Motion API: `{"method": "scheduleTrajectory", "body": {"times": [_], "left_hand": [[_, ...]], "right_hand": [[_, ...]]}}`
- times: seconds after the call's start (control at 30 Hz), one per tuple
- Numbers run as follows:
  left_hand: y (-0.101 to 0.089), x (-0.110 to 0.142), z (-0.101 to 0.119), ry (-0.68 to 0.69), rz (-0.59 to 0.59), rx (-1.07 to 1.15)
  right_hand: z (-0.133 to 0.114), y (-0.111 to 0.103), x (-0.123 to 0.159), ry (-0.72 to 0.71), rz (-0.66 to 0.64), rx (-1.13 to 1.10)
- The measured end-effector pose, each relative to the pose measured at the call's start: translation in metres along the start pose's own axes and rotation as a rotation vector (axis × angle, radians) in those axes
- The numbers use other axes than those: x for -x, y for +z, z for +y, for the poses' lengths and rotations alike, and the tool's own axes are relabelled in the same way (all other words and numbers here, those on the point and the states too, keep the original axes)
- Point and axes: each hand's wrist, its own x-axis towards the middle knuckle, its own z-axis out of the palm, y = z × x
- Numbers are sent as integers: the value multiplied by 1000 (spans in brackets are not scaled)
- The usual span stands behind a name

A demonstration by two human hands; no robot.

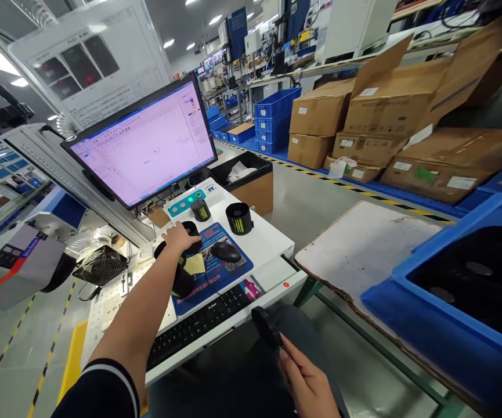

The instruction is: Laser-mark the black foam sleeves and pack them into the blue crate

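Observation:
My left hand (176,237) reaches across the white table and closes over a black cylindrical part (194,246), its fingers partly hiding it. Close to that wrist, more black cylinders (183,283) with yellow-green marks are half covered by my forearm. Two other black cylinders, a smaller one (201,211) and a larger open-topped one (239,222), stand upright farther back, both with yellow-green stripes. Low in front of me, above my lap, my right hand (306,377) pinches a black round part (266,327) at its edge; its exact kind cannot be made out.
A mouse (226,252) lies on a blue mat (238,268), with a keyboard (202,325) below. Behind are a monitor (144,145) and a teal button panel (176,206). To the right are a side table (355,244) and a blue bin (390,307) holding black parts.

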Motion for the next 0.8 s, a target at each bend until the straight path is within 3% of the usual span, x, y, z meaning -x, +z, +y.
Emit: {"method": "scheduleTrajectory", "body": {"times": [0.07, 0.13, 0.2, 0.27, 0.3, 0.4, 0.47, 0.53, 0.67, 0.8], "left_hand": [[-3, 7, -4, 15, 1, 0], [-7, 26, -10, 104, 93, 44], [-11, 59, -20, 293, 242, 183], [-12, 107, -37, 534, 296, 406], [-11, 135, -47, 646, 230, 522], [7, 220, -83, 839, -172, 723], [29, 268, -108, 824, -357, 784], [52, 305, -132, 719, -448, 862], [78, 356, -179, 435, -488, 1029], [88, 389, -244, 139, -421, 1141]], "right_hand": [[-4, 4, 2, -6, -33, 21], [-10, 8, 6, -11, -80, 44], [-15, 14, 10, -4, -163, 71], [-19, 20, 16, 20, -290, 97], [-22, 23, 19, 33, -369, 113], [-29, 34, 29, 48, -605, 180], [-34, 45, 36, 55, -745, 253], [-37, 59, 42, 78, -898, 358], [-33, 92, 50, 25, -1186, 616], [-23, 109, 56, -14, -1199, 830]]}}
